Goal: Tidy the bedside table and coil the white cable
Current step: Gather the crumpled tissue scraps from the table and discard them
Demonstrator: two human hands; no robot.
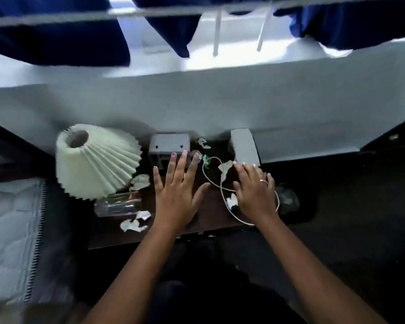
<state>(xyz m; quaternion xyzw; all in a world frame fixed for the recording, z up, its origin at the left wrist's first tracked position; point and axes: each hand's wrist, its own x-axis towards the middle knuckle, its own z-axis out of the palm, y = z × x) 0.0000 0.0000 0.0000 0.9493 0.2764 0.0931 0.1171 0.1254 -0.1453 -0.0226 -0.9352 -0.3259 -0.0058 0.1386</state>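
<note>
The dark wooden bedside table [208,216] carries a loose white cable [222,191] that loops across its right half. Several crumpled paper scraps lie about: one [140,181] by the lamp, a pair [135,222] at the front left, one [225,168] on the cable and one [232,201] beside my right hand. My left hand [177,190] hovers flat over the table's middle, fingers spread, holding nothing. My right hand [255,190] is spread over the cable loop, palm down, and hides part of it.
A pleated white lamp shade [96,160] stands at the table's left, with a clear glass object [117,205] below it. A grey box [170,145] and a grey block [243,146] stand against the white wall. A mattress edge [9,225] lies at the left.
</note>
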